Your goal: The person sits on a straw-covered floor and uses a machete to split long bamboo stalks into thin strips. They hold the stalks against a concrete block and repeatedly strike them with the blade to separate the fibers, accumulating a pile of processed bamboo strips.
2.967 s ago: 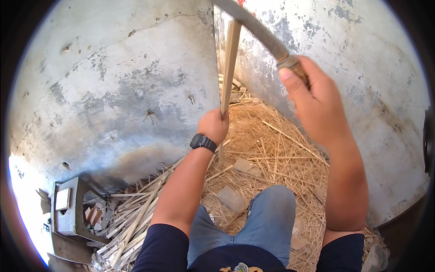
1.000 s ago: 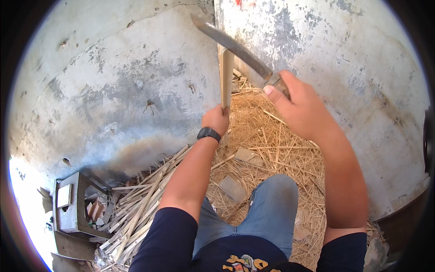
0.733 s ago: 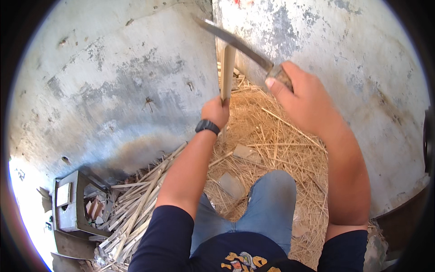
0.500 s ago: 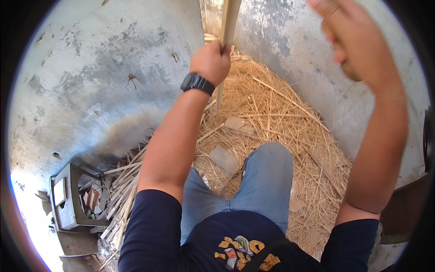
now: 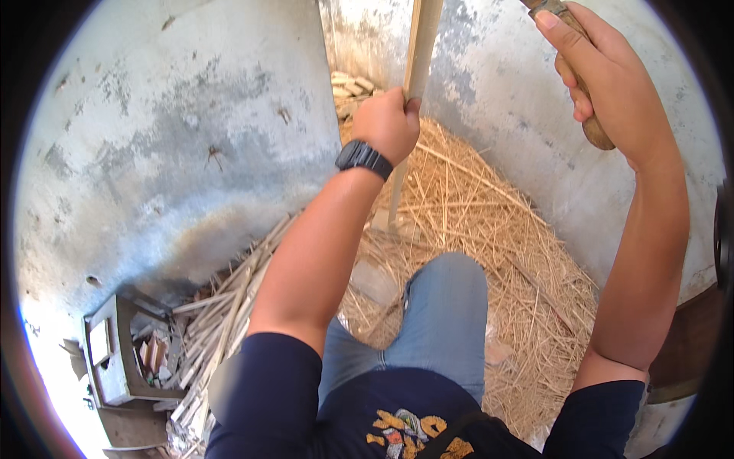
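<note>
My left hand [image 5: 388, 122] grips a long pale wooden strip [image 5: 417, 69] that stands upright, its lower end resting on the straw-like shavings [image 5: 474, 222] on the floor. A black watch [image 5: 364, 158] sits on that wrist. My right hand [image 5: 600, 65] is raised at the upper right, closed around the brown wooden handle [image 5: 595, 131] of a chopping tool whose blade runs out of the top of the picture. My knee in blue jeans [image 5: 447, 306] is below, between the two arms.
Grey plastered walls [image 5: 176, 138] meet in a corner behind the strip. A heap of split wooden slats [image 5: 222, 314] lies at the lower left beside a small grey block-like box [image 5: 115, 352]. A few flat stones [image 5: 375, 279] lie among the shavings.
My right hand has lifted the tool from beside the strip up to the top right, so its blade has left the view. My left hand keeps hold of the upright strip.
</note>
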{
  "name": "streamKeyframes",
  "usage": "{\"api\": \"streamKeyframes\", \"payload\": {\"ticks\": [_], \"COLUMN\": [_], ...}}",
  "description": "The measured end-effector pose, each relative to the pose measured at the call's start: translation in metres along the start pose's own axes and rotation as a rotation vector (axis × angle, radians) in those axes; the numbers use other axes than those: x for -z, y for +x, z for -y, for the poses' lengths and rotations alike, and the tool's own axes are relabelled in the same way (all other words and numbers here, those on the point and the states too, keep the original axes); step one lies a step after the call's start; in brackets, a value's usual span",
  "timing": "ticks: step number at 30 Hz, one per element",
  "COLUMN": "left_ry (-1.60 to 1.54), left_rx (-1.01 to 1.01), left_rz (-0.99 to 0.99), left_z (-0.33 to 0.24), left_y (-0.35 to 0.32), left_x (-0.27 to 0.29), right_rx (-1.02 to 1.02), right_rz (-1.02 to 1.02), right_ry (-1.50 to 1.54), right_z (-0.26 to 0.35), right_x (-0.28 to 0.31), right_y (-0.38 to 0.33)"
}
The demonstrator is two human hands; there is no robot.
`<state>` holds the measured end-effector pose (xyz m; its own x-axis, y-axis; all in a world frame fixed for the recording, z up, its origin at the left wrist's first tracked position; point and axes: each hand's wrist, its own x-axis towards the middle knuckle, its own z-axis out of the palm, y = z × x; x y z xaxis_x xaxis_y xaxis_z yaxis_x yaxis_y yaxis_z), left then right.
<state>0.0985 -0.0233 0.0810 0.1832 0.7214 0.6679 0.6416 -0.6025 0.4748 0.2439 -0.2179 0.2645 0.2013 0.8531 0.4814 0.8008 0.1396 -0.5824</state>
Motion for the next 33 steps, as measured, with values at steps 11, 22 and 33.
{"api": "streamKeyframes", "payload": {"ticks": [11, 22, 33], "left_ry": [0.004, 0.010, 0.190], "left_rx": [0.074, 0.175, 0.021], "left_rz": [0.076, 0.152, 0.029], "left_z": [0.010, 0.037, -0.011], "left_y": [-0.001, -0.028, 0.022], "left_x": [-0.008, -0.040, 0.003], "right_rx": [0.180, 0.211, 0.268], "right_rz": [0.060, 0.138, -0.130], "right_ry": [-0.119, -0.273, -0.206], "right_z": [-0.014, -0.030, -0.016], "right_x": [0.007, -0.016, 0.023], "right_y": [0.006, -0.004, 0.001]}}
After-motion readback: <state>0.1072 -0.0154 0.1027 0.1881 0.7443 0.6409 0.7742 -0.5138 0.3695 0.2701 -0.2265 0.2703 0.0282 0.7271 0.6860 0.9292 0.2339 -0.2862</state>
